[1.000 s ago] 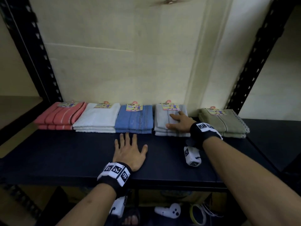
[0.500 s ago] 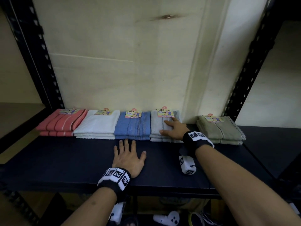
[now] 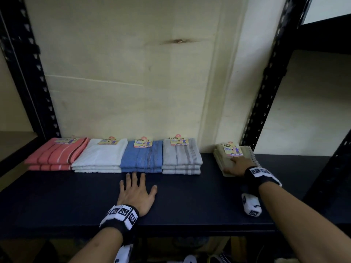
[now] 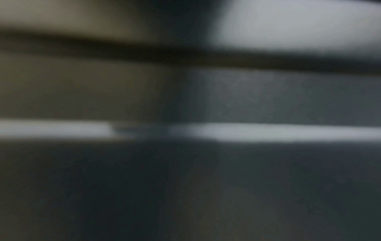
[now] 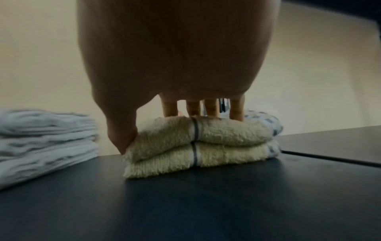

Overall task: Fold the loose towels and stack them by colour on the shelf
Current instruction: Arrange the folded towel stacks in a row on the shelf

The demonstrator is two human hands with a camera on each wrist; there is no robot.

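On the shelf (image 3: 57, 196): five folded stacks run from nine to three o'clock along the back wall.
Coral stack (image 3: 55, 154): far nine o'clock, touching the white stack (image 3: 100, 157).
Blue stack (image 3: 142, 156): twelve o'clock, between the white and the grey stack (image 3: 181, 156).
Beige stack (image 3: 224, 164): two o'clock, apart from the row (two towels).
Right hand (image 3: 238, 166): fingers (image 5: 236, 110) flat on the beige stack, thumb against its left edge.
Left hand (image 3: 135, 192): flat on the bare board, fingers spread, holding nothing; its wrist view is only blur.
Risk: sliding the beige stack leftward with top pressure alone could shear the upper towel off the lower.
Labels: card tags sit loose and could snag.
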